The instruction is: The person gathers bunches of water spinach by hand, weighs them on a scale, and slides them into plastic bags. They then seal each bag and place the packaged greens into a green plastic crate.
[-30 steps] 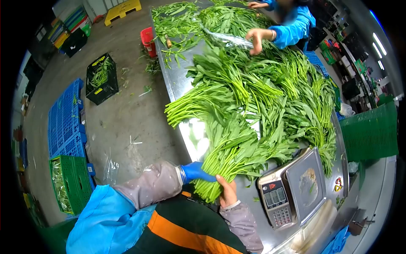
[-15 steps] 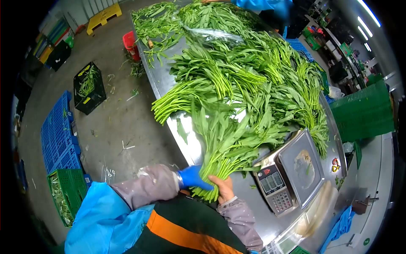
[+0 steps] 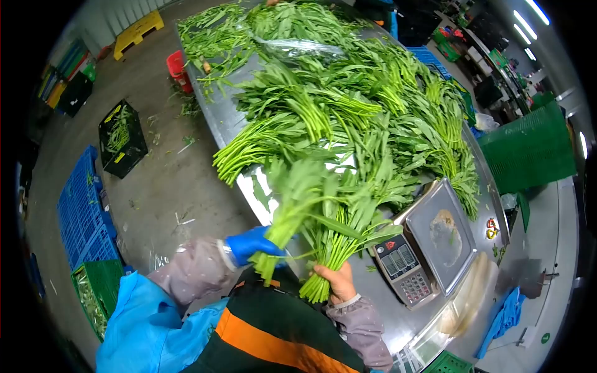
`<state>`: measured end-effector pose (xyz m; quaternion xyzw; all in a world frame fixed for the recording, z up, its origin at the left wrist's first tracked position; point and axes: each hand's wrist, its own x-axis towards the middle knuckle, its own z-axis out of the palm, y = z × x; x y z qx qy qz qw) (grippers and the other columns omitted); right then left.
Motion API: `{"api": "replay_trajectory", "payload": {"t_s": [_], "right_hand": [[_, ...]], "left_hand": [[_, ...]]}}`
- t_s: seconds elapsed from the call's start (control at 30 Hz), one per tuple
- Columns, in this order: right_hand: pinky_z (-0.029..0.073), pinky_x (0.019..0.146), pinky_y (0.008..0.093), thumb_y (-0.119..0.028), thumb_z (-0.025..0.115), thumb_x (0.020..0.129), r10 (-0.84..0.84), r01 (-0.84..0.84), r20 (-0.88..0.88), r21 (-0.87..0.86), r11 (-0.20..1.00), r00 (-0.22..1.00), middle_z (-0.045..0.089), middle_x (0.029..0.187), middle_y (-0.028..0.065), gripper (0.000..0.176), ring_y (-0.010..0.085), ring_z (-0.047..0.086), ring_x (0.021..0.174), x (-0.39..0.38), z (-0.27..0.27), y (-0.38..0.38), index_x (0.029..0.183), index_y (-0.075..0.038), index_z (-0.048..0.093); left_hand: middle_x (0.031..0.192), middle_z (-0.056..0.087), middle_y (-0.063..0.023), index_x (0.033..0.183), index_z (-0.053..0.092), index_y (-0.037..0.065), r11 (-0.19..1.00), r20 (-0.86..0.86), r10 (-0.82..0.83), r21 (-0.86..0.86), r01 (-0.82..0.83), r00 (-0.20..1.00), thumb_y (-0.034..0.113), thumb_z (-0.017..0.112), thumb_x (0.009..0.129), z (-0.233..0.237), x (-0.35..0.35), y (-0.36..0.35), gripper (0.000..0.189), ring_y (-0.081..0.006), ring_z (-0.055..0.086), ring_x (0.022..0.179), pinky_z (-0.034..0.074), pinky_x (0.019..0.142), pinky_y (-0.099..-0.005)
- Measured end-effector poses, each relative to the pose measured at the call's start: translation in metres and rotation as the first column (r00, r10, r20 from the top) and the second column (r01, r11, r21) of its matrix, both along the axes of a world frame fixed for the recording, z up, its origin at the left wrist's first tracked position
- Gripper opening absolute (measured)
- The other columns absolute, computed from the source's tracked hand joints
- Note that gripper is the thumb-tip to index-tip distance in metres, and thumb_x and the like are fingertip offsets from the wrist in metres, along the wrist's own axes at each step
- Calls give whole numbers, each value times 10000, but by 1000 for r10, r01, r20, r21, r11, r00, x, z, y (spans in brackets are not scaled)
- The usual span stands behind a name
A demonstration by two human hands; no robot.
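Note:
My left hand [image 3: 254, 246], in a blue glove, is closed round a smaller bunch of water spinach [image 3: 287, 217], whose leaves are blurred. My bare right hand [image 3: 336, 281] grips the stems of a second bunch of water spinach [image 3: 339, 244], leaves pointing away from me. The two bunches are apart at the stems, and a stray stem crosses between them. Beyond them, a large heap of water spinach [image 3: 367, 118] covers much of the metal table [image 3: 229, 115]. To the right of my right hand stands a digital scale [image 3: 407, 268] with a stained steel pan.
Clear plastic bags [image 3: 463, 304] lie by the scale. Rubber bands [image 3: 492, 229] rest near the table's right edge. Green crates [image 3: 528, 149] are stacked at right. On the floor are a black crate [image 3: 124, 149] and a blue pallet [image 3: 84, 205]. Another person's hand [image 3: 272, 2] shows at the far end.
The single bunch held by both hands is now split in two. My left hand has moved left with one part, while my right hand keeps the other. The view has shifted slightly.

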<state>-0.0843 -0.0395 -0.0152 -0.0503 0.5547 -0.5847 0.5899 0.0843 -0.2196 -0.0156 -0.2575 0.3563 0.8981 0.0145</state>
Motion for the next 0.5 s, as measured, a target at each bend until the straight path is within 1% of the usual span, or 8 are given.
{"api": "replay_trajectory", "payload": {"t_s": [0.03,0.1,0.13,0.23,0.3,0.33,0.43,0.5], "right_hand": [[519,627,312,23,638,707,-1,1,34,-1,1000,999,584,904,120,401,212,612,693,-8,8,3,1077,15,484],[524,626,315,23,641,702,-12,11,101,12,1000,995,578,899,119,424,220,616,703,-27,35,17,1092,14,473],[531,624,323,24,647,694,-20,21,80,-10,1000,997,573,898,118,467,229,621,709,-34,52,20,1121,7,458],[512,657,315,6,685,680,-14,7,-68,-103,995,998,607,867,112,408,208,614,727,-67,97,38,1053,13,517],[509,652,304,-63,720,635,2,-35,-445,-66,997,896,613,855,113,443,202,616,697,-96,113,57,1026,26,533],[510,647,300,-91,729,615,-30,22,-452,-22,999,892,605,839,106,479,205,615,720,-111,135,67,1035,21,525],[529,635,326,-95,680,664,-322,242,-408,-237,941,854,581,859,120,483,222,605,712,-165,155,110,1076,38,465],[531,637,334,-101,662,689,-452,334,-506,-310,890,735,579,859,125,442,222,607,713,-196,167,129,1060,42,470]], "left_hand": [[1026,610,-116,1195,502,10,994,-86,24,112,-14,996,32,579,742,0,11,-11,460,-193,599,904,471,802,-285],[999,624,-134,1162,513,-21,897,-346,-31,-423,-126,938,78,564,763,2,26,-20,414,-224,616,875,488,782,-316],[939,637,-142,1126,518,-52,991,114,60,108,-73,992,110,560,776,5,13,-24,388,-228,631,826,505,749,-339],[880,638,-139,1110,518,-67,998,-20,56,-4,-56,998,114,556,784,6,-14,-3,374,-220,633,775,520,715,-340],[856,629,-127,1097,527,-48,994,3,84,64,-84,996,122,575,775,3,-27,12,367,-208,624,751,525,662,-321],[856,627,-124,1096,528,-44,991,30,119,57,-120,993,122,580,772,-3,-30,21,367,-206,620,746,525,654,-319],[893,621,-115,1057,548,-35,983,98,179,-58,-174,979,93,608,748,-8,-41,41,340,-202,605,782,509,700,-311],[902,622,-115,1028,564,-35,967,113,224,-146,-207,968,90,609,745,-7,-45,51,313,-208,597,825,486,759,-308]]}}
